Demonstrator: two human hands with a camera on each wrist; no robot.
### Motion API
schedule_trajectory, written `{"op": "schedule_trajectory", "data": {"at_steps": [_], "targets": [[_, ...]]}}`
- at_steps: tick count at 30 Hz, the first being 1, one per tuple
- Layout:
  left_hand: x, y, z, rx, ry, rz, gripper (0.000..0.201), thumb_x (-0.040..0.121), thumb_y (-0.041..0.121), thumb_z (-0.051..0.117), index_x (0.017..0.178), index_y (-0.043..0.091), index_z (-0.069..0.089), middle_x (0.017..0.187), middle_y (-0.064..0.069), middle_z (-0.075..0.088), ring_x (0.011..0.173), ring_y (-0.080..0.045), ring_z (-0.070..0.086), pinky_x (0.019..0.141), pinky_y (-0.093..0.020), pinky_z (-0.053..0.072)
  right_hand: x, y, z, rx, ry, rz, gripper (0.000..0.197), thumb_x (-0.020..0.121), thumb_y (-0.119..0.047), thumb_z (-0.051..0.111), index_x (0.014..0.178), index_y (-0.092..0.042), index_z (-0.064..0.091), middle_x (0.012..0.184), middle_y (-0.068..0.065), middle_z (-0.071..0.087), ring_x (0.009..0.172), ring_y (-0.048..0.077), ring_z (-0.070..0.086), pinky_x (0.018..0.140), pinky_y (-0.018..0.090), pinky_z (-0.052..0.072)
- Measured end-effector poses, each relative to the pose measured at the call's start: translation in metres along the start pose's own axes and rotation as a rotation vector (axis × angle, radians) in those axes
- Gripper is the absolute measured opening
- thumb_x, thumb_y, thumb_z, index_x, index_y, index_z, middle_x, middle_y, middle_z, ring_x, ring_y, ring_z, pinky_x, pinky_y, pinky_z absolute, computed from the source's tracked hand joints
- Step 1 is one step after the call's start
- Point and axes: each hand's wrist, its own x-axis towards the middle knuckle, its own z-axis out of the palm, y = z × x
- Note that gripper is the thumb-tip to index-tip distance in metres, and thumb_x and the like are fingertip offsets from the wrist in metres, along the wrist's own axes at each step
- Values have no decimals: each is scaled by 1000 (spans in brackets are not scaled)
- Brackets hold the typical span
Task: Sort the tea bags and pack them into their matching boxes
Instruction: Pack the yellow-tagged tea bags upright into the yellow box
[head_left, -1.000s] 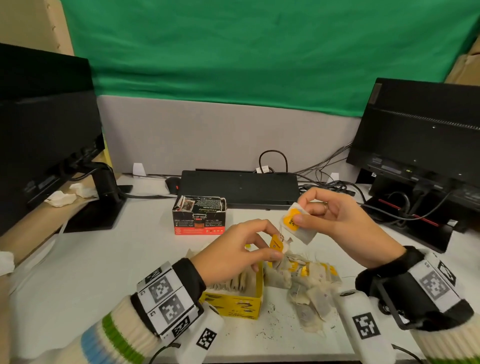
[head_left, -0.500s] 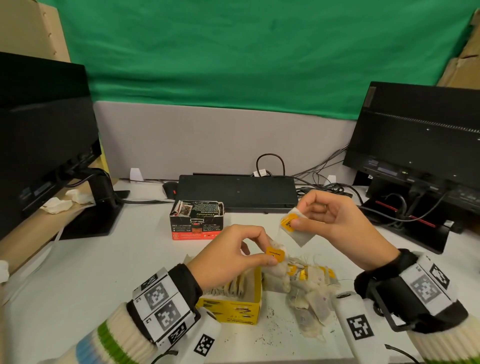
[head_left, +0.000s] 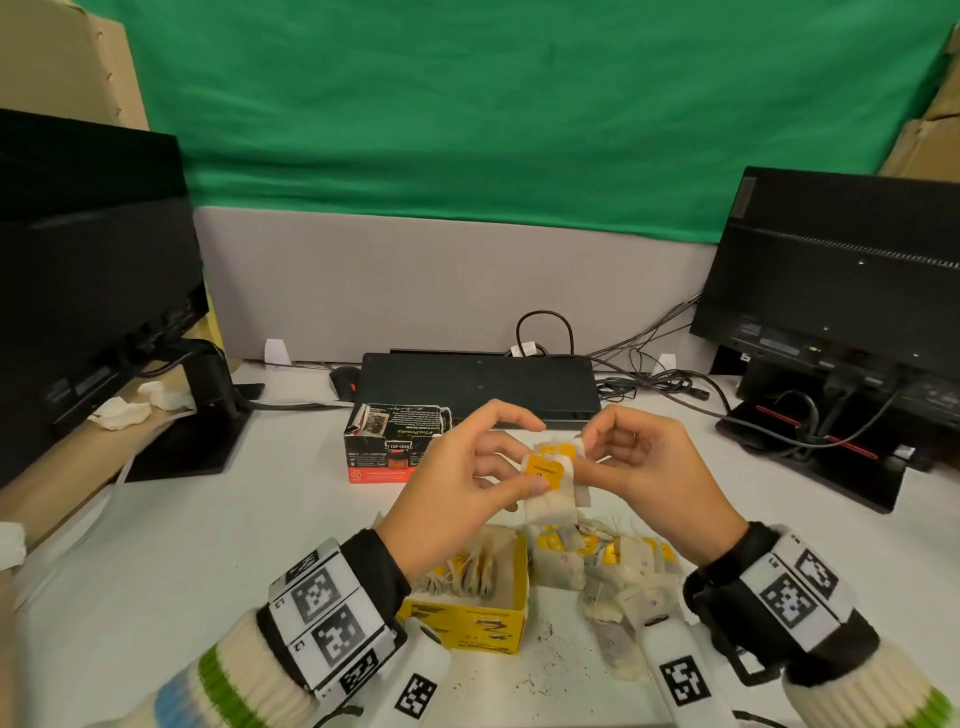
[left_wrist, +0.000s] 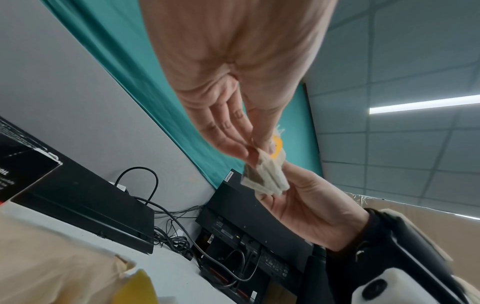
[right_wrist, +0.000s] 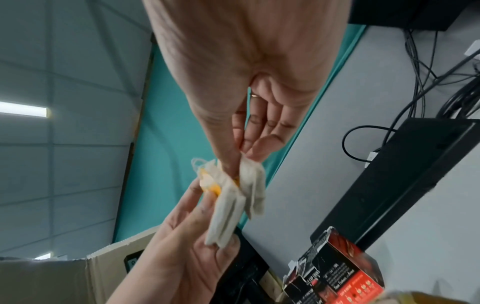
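Both hands pinched stacked tea bags (head_left: 551, 486) above yellow box (head_left: 470, 618); wrist views alone showed left hand (head_left: 457, 499) and right hand (head_left: 652, 480) thumb-to-finger grips.

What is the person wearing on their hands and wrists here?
Both hands are bare. The left hand has a black cuff with white square-patterned marker tags and a cream knit sleeve striped green and blue. The right hand has a ring, a black strap, similar tags and a cream sleeve striped green.

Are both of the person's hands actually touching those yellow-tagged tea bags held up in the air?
Touching. The head view shows the left hand and right hand both pinching the tea bags; both wrist views confirm it.
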Motion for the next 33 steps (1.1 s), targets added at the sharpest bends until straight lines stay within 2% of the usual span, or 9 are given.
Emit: {"op": "schedule_trajectory", "data": {"at_steps": [6, 10, 14, 17, 22, 25, 27, 31, 33], "targets": [[0, -3, -1, -21, 71, -22, 18, 88, 10, 68, 103, 20, 65, 91, -4, 67, 78, -22, 73, 66, -43, 62, -1, 5, 8, 31, -55, 9, 16, 76, 8, 72, 79, -6, 67, 71, 1, 68, 68, 15, 64, 67, 26, 55], [1, -3, -2, -33, 104, -41, 25, 87, 9, 70, 107, 22, 65, 87, -4, 64, 76, -21, 73, 62, -42, 62, -2, 7, 9, 38, -61, 1, 14, 78, 6, 72, 81, -7, 68, 72, 3, 68, 68, 17, 64, 67, 26, 55], [1, -6, -3, -24, 101, -77, 35, 88, 9, 69, 119, 24, 66, 85, -11, 60, 80, -21, 73, 58, -39, 61, -3, 9, 13, 54, -68, -11, 12, 82, 2, 69, 87, -8, 71, 82, 11, 71, 78, 28, 68, 73, 30, 58], [1, -10, -3, 17, 101, -101, 17, 89, 12, 68, 106, 15, 71, 90, -20, 62, 82, -21, 72, 57, -43, 61, -5, 11, 18, 92, -53, 21, 6, 85, -5, 67, 89, -7, 71, 86, 11, 72, 80, 22, 68, 75, 29, 57], [2, -15, -2, -46, 93, -209, 14, 90, 14, 66, 103, 11, 66, 96, -24, 61, 83, -21, 73, 54, -36, 61, -7, 23, 26, 74, -171, 143, 34, 78, -18, 73, 109, -11, 60, 104, 9, 70, 99, 19, 67, 87, 32, 55], [1, -17, -2, -79, 88, -325, 13, 91, 17, 65, 103, 11, 64, 86, -11, 64, 79, -19, 73, 54, -34, 60, -9, 32, 32, 101, -184, 214, 26, 84, -8, 69, 108, -4, 60, 100, 17, 71, 88, 24, 70, 81, 34, 57], [2, -22, -5, 6, 72, -374, 11, 92, 21, 65, 99, 13, 64, 87, -10, 63, 77, -18, 71, 53, -32, 58, -9, 36, 32, 86, -117, 221, 18, 86, -7, 67, 101, 2, 63, 91, 18, 72, 76, 21, 69, 72, 28, 57], [2, -36, -14, 295, 21, -353, 11, 90, 23, 66, 85, 13, 67, 84, -3, 62, 79, -15, 62, 56, -19, 48, -8, 42, 30, 108, -14, 285, 18, 82, -10, 72, 93, 3, 66, 82, 23, 67, 69, 30, 69, 63, 25, 56], [2, -42, -15, 292, -18, -379, 12, 90, 22, 66, 92, 10, 67, 79, 0, 64, 72, -13, 63, 53, -12, 42, -9, 45, 32, 98, -28, 321, 16, 81, -11, 74, 90, 2, 69, 82, 23, 67, 66, 28, 70, 61, 24, 56]]}}
